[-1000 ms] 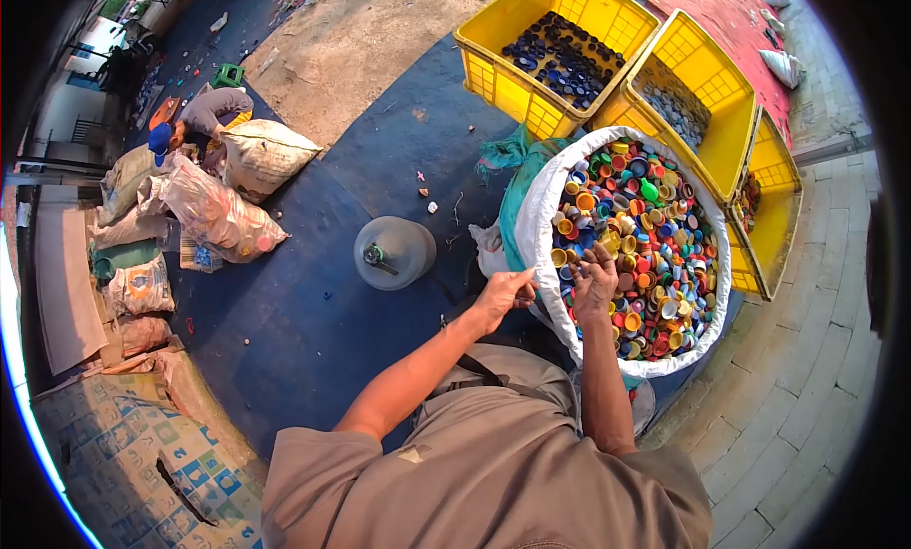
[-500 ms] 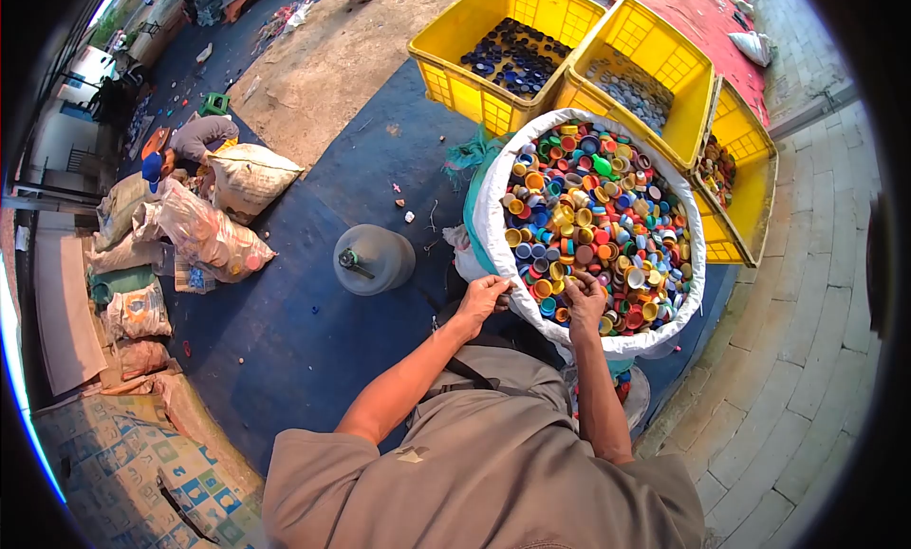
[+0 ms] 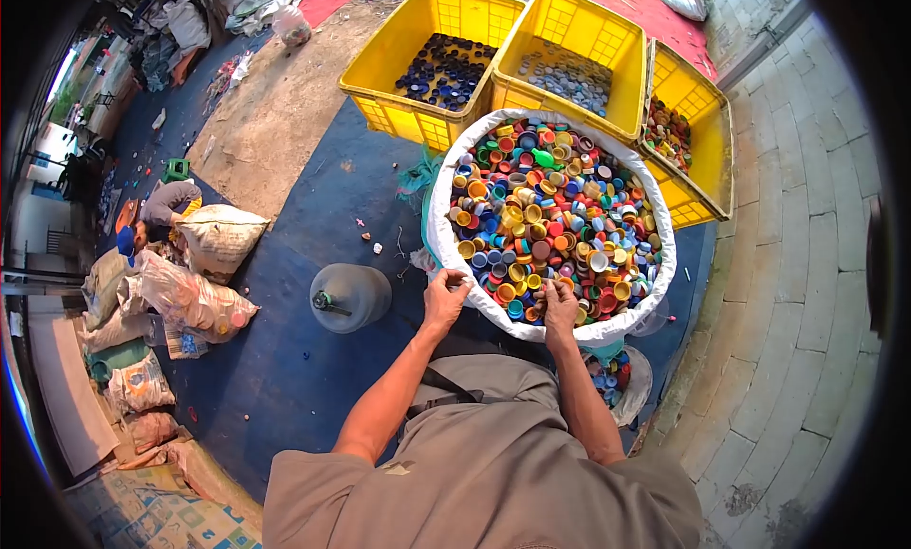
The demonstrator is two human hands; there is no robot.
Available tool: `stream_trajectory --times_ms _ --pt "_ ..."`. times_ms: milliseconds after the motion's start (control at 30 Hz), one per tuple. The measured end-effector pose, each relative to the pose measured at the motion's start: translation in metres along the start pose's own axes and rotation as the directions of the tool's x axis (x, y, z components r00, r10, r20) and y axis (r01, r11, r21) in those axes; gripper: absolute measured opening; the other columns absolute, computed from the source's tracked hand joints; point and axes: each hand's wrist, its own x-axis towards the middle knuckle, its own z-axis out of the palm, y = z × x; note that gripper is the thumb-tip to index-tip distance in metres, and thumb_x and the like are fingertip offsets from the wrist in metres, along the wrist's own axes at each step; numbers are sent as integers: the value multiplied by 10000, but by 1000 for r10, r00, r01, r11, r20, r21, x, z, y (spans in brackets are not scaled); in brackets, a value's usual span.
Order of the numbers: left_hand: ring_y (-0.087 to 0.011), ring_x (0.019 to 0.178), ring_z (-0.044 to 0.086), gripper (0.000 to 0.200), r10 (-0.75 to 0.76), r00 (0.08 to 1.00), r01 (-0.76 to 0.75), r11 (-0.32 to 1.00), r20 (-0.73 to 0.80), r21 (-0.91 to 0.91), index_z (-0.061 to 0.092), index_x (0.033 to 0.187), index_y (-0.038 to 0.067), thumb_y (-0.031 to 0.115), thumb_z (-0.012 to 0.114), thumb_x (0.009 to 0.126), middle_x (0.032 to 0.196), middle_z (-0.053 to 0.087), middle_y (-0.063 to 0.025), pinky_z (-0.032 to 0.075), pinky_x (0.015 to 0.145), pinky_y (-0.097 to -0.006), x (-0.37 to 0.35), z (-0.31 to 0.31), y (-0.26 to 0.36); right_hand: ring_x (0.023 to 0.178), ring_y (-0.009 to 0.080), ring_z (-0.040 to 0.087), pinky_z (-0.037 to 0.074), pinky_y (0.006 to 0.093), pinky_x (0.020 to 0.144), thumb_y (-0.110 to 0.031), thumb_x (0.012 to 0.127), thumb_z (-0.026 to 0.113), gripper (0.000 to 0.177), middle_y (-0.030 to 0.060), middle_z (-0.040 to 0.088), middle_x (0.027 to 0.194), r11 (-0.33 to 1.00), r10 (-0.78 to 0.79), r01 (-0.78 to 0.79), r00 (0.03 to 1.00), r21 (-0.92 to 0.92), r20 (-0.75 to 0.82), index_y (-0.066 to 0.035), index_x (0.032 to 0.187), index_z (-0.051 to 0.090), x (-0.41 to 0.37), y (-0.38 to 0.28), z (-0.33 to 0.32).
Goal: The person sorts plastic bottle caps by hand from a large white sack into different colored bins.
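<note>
In front of me stands a large round container with a padded white cloth rim [image 3: 667, 236], filled with bottle caps [image 3: 560, 207] of many colours. At the rim's near left side is my left hand [image 3: 444, 300], its fingers curled together; what they hold, if anything, is hidden. My right hand [image 3: 562, 308] reaches over the near rim, fingertips bent down among the caps and drawn together. I cannot make out which cap, if any, is between them. A bright green cap [image 3: 543, 158] lies on top of the heap.
Behind the container stand three yellow crates: one with dark blue caps [image 3: 444, 73], one with pale caps [image 3: 569, 79], one with mixed caps [image 3: 667, 133]. A big translucent bottle [image 3: 365, 297] stands left on the blue sheet [image 3: 313, 397]. Another person [image 3: 171, 203] bends among full sacks [image 3: 220, 238].
My view has turned, so the container and crates sit further left. My left hand has come up against the rim, while my right hand stays at the caps near the front edge.
</note>
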Motion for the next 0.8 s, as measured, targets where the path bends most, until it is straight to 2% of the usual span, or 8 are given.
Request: stream_trajectory --times_ms 100,200,233,333,467,600,733,800 --pt "-238 804 617 289 -3 999 -3 987 37 162 621 991 48 158 719 742 900 675 -73 477 753 -361 8 3 6 597 63 561 489 202 547 -180 939 580 167 26 641 817 1000 -3 3 1000 1 -22 -42 1027 613 -3 -2 2" --pt "-275 880 572 327 277 959 -277 878 58 390 596 1025 58 125 708 725 925 660 -56 441 824 -389 17 10 -2 599 68 563 485 203 544 -161 935 581 154 27 639 813 1000 -3 3 1000 3 -29 -43 1030 612 -3 2 -1" --pt "-287 923 537 349 314 947 -312 847 67 430 586 1034 63 114 707 711 933 644 -68 412 844 -412 19 13 -2 606 71 567 485 208 548 -143 930 584 144 32 639 818 1000 -1 1 999 3 -34 -42 1028 612 -3 4 -3" --pt "-284 917 546 352 446 891 -416 731 83 540 589 1036 60 116 709 709 922 643 -99 415 827 -421 33 19 4 607 71 567 486 209 561 -140 928 586 140 38 641 825 999 5 -4 999 34 -37 -41 1022 614 -4 9 -5" --pt "-287 893 550 464 476 861 -477 634 179 609 575 1120 69 114 736 687 924 623 -121 418 799 -412 51 26 7 658 73 583 491 202 599 -131 922 590 160 35 646 854 999 8 -9 999 -31 -33 -39 1051 615 -12 3 -3" --pt "-295 864 561 440 511 821 -542 561 254 626 587 1093 61 82 720 674 874 631 -126 419 788 -412 60 33 8 706 83 595 498 214 612 -135 912 603 184 35 642 868 998 -15 14 1000 -58 -17 -24 1058 612 -12 5 -4" --pt "-279 849 572 348 498 813 -543 460 302 702 599 1032 63 68 667 691 841 660 -93 400 755 -414 70 41 -5 743 90 595 501 224 637 -126 908 603 192 46 636 898 993 -36 35 999 -117 -3 -12 1062 606 -15 1 -4" --pt "-270 837 573 256 536 799 -549 462 274 696 604 963 67 54 626 709 833 662 -78 391 728 -415 71 43 -6 742 91 591 499 223 642 -117 909 598 192 44 631 894 993 -1 2 1000 -118 9 -9 1067 602 -16 -2 -5"
